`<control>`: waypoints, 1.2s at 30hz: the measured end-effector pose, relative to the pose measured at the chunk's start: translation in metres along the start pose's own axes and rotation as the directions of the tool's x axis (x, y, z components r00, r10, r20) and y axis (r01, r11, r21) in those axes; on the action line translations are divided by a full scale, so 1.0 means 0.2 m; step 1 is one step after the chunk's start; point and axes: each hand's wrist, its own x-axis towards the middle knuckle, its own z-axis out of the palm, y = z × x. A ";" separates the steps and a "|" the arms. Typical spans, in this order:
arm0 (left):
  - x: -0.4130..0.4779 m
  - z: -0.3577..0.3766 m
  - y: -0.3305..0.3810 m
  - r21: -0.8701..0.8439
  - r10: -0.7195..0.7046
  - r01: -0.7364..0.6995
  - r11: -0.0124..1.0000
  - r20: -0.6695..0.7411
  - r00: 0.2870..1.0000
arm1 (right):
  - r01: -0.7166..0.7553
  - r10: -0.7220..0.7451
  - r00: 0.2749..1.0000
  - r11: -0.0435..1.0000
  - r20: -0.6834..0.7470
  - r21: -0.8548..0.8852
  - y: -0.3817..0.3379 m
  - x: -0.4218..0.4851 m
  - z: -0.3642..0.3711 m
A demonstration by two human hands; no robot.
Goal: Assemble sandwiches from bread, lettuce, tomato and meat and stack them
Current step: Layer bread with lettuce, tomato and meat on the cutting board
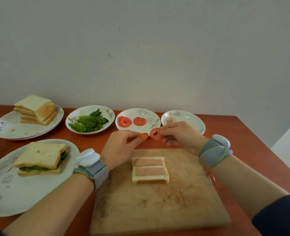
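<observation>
A bread slice [150,179] topped with two strips of pink meat [149,171] lies on the wooden cutting board [157,205]. Above the board's far edge, my left hand [122,147] pinches one tomato slice [142,136] and my right hand [180,135] pinches another tomato slice [156,134] with a hole in its middle. The two slices are nearly touching. A finished sandwich [42,158] with lettuce sits on a white plate [13,193] at the left.
Along the back stand a plate with stacked bread [36,109], a bowl of lettuce [89,121], a plate [151,128] with more tomato slices [131,121], and a plate [190,120] holding a piece of meat. The table's right edge drops off nearby.
</observation>
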 end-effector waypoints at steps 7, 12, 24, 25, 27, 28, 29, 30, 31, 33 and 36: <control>-0.24 0.06 0.02 0.171 0.118 -0.102 0.980 -0.089 0.989 | -0.120 0.120 0.993 0.992 0.010 0.029 0.12 -0.22 0.11; -0.32 0.10 0.05 0.256 0.167 -0.153 0.955 -0.033 0.985 | -0.128 0.127 0.989 0.992 -0.073 -0.001 0.17 -0.29 0.15; -0.38 0.14 0.09 0.212 0.086 -0.086 0.974 0.008 0.996 | -0.099 0.065 0.980 0.978 -0.187 -0.184 0.19 -0.33 0.15; -0.38 0.14 0.09 0.211 0.088 -0.087 0.974 0.003 0.996 | -0.093 0.048 0.979 0.969 -0.196 -0.228 0.19 -0.33 0.15; -0.37 0.14 0.08 0.209 0.087 -0.085 0.974 -0.001 0.996 | -0.079 0.009 0.976 0.946 -0.217 -0.314 0.20 -0.33 0.15; -0.37 0.14 0.08 0.210 0.084 -0.082 0.974 -0.003 0.996 | -0.072 -0.009 0.974 0.934 -0.224 -0.350 0.21 -0.33 0.14; -0.38 0.14 0.08 0.210 0.081 -0.079 0.974 -0.005 0.997 | -0.068 -0.022 0.973 0.924 -0.229 -0.377 0.21 -0.33 0.14; -0.38 0.14 0.08 0.209 0.082 -0.078 0.975 -0.007 0.997 | -0.065 -0.030 0.973 0.917 -0.230 -0.394 0.21 -0.33 0.14; -0.38 0.13 0.08 0.208 0.080 -0.076 0.975 -0.008 0.997 | -0.057 -0.042 0.973 0.909 -0.227 -0.413 0.21 -0.33 0.14; -0.38 0.12 0.08 0.205 0.068 -0.067 0.976 0.002 0.998 | -0.019 -0.089 0.975 0.881 -0.204 -0.473 0.19 -0.32 0.15; -0.35 0.06 0.08 0.202 0.008 -0.016 0.979 0.041 0.999 | 0.068 -0.179 0.973 0.827 -0.148 -0.558 0.14 -0.29 0.18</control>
